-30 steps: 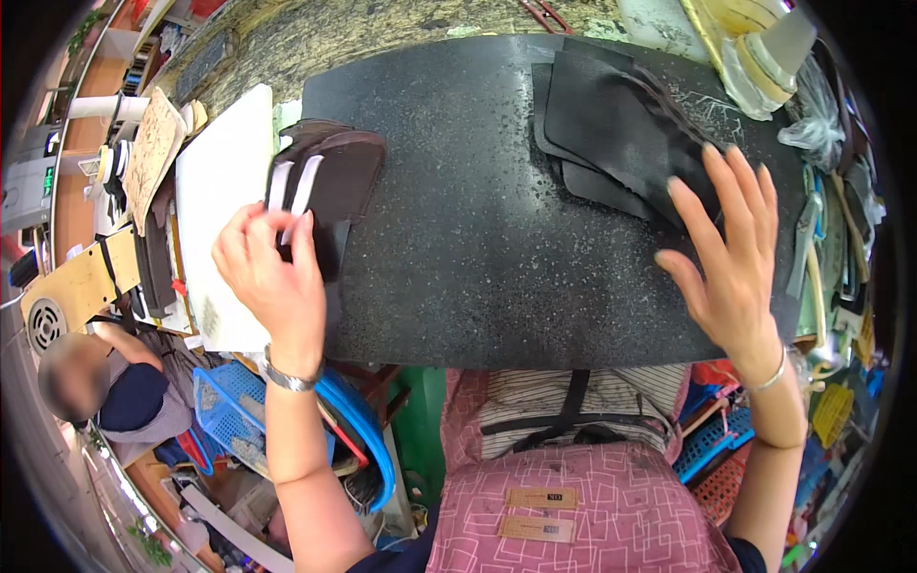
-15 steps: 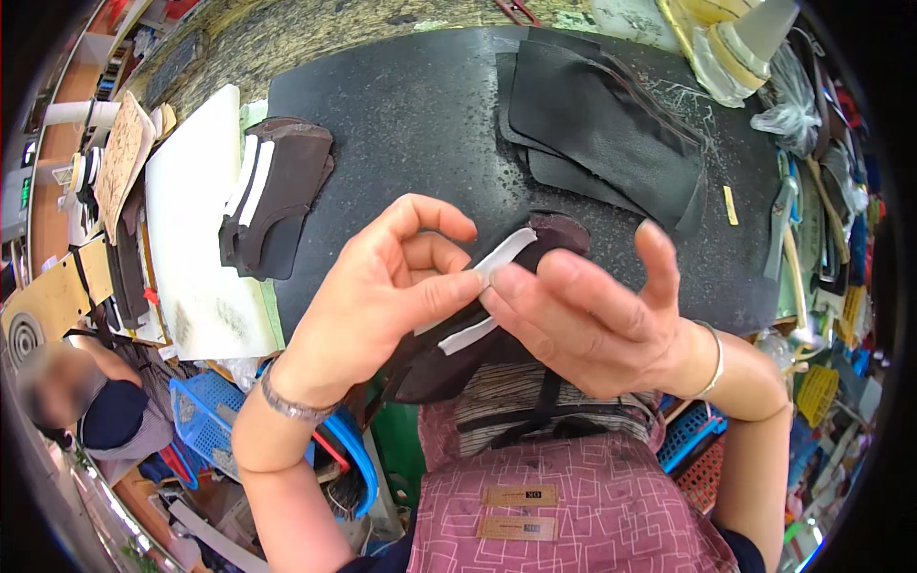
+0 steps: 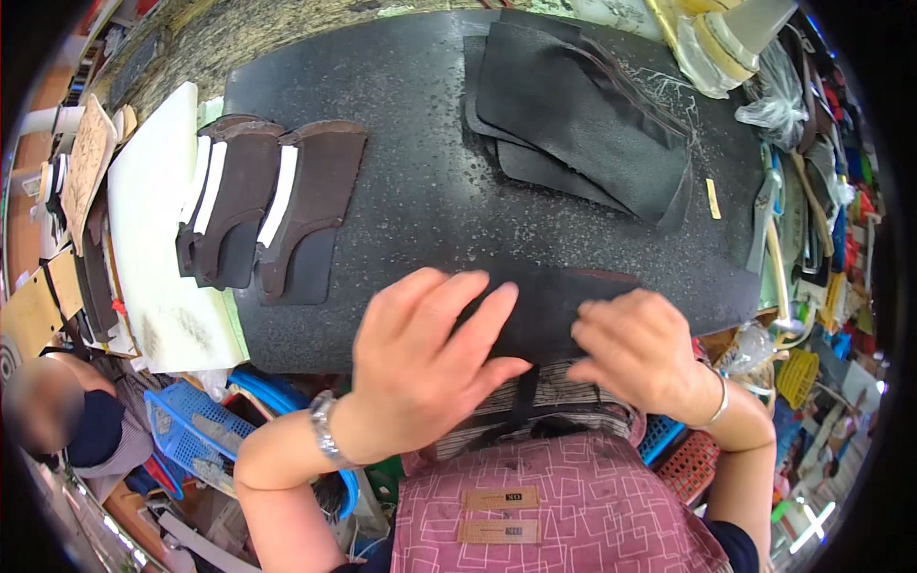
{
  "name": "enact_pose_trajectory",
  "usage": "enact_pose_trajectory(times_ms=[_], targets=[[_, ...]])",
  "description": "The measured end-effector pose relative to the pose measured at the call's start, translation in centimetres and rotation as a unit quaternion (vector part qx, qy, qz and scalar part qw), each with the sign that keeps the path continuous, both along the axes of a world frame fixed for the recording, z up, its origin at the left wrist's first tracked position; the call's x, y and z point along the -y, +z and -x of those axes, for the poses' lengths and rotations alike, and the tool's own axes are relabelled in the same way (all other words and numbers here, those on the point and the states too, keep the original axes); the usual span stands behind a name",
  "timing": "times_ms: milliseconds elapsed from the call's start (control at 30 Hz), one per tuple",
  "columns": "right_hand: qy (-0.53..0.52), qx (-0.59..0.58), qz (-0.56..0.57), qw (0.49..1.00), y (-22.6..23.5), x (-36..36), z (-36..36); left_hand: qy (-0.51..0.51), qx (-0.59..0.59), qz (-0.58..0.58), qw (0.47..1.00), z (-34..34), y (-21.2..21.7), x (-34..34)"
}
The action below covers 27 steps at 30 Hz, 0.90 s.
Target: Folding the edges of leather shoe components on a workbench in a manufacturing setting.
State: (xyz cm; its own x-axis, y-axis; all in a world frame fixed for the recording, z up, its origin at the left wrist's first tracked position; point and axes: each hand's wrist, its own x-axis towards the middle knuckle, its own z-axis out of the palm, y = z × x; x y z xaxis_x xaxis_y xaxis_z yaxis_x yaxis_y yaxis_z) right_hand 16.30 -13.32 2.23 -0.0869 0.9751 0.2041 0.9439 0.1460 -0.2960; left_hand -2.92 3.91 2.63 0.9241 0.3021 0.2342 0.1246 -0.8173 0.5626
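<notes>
A dark, flat piece point(image 3: 540, 310), apparently leather, lies at the near edge of the black work surface point(image 3: 401, 210), between my two hands and partly hidden by them. My left hand point(image 3: 420, 358) is over its left end, fingers spread and thumb apart. At the right end is my right hand point(image 3: 645, 349), its fingers bent and slightly blurred, with a gap to the thumb; I see nothing held in it. Farther left, brown curved leather pieces with white strips lie side by side: one piece point(image 3: 325, 177) on the right, several overlapping pieces point(image 3: 245, 177) beside it.
Black leather sheets point(image 3: 583, 124) are stacked at the back right, with a small yellow strip point(image 3: 713, 199) nearby. A white board point(image 3: 158, 248) borders the left side. Blue baskets point(image 3: 196, 420) stand below the table edge. Another person point(image 3: 86, 420) sits at far left.
The brown piece with white strips has left my hands; such a piece now lies beside the others at left. A dark piece is now before me. My hands have separated and moved lower.
</notes>
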Motion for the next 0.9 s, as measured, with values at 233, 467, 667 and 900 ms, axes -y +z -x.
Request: enact_pose_trajectory(times_ms=[233, 467, 667, 900], targets=[[-0.006, -0.049, -0.062, 0.997, -2.7, 2.3, -0.4, 0.014, 0.016, -0.057, 0.998, -1.8, -3.0, 2.1], [-0.059, -0.154, -0.013, 0.986, -2.5, 1.6, 0.4, -0.066, -0.026, 0.016, 0.997, -0.4, -2.7, 3.2], [0.014, -0.274, 0.048, 0.96, 1.3, 1.2, -0.5, -0.118, -0.094, 0.177, 0.973, -1.2, 2.5, 1.6], [-0.013, -0.221, 0.062, 0.973, -1.2, 0.4, -1.2, -0.129, -0.103, 0.114, 0.98, -3.5, -0.2, 0.5]])
